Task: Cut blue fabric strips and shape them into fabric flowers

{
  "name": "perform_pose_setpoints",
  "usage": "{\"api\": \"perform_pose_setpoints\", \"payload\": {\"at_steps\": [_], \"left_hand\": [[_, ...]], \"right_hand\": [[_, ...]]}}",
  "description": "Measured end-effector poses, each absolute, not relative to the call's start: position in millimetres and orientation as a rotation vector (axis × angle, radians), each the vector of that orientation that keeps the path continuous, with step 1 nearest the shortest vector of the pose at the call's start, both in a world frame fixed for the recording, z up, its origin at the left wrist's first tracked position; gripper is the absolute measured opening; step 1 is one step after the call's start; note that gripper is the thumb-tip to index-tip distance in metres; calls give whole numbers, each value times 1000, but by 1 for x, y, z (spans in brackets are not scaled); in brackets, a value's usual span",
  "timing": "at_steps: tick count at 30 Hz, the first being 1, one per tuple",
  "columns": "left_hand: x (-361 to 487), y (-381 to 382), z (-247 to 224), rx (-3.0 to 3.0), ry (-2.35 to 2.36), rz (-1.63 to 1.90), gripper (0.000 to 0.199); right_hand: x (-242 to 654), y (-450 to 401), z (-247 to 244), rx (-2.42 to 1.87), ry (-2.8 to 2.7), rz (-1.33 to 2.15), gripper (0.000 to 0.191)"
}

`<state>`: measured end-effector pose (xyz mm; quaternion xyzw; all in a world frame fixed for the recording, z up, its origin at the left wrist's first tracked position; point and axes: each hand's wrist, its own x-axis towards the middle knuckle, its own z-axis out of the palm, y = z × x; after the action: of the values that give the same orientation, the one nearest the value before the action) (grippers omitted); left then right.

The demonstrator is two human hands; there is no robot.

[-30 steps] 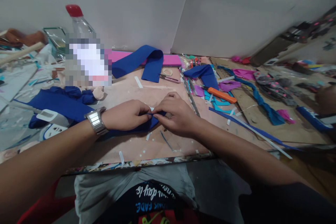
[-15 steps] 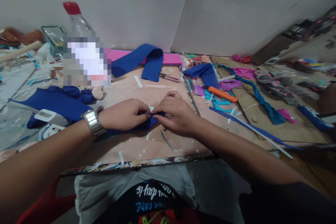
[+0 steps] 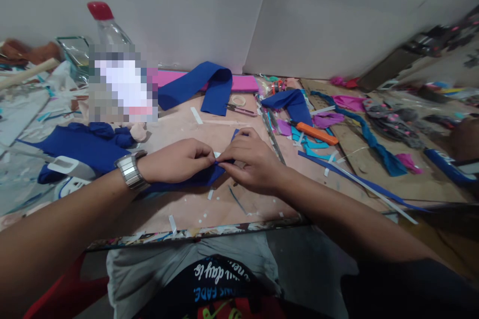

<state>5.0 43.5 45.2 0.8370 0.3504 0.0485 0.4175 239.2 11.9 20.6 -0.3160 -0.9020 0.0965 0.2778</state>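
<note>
Both hands meet over the table at mid-view, pinching the edge of a strip of blue fabric (image 3: 205, 178). My left hand (image 3: 179, 159), below a metal wristwatch, has thumb and forefinger pressed together on the cloth. Opposite it, my right hand (image 3: 252, 159) is closed on the same edge, fingertips almost touching the left ones. A small white bit (image 3: 216, 155) shows between the fingertips; what it is I cannot make out. The strip hangs down under the left hand toward the wrist. More blue fabric (image 3: 82, 147) lies bunched left of the watch.
A folded blue strip (image 3: 217, 84) lies on pink material (image 3: 245, 83) at the back, near small snips (image 3: 241, 109) and a tape roll (image 3: 239, 101). An orange cutter (image 3: 316, 133) rests among scraps on the right. A red-capped bottle (image 3: 100, 11) stands back left.
My left thumb has shifted slightly along the cloth edge toward the right fingertips. A bit of blue fabric now shows above the right fingers. Otherwise the hands stay in place.
</note>
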Motion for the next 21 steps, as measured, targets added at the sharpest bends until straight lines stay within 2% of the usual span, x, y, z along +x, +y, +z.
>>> {"api": "perform_pose_setpoints", "payload": {"at_steps": [21], "left_hand": [[10,33,48,2220,968,277,32]], "right_hand": [[240,14,21,-940,-2401,262,12]]}}
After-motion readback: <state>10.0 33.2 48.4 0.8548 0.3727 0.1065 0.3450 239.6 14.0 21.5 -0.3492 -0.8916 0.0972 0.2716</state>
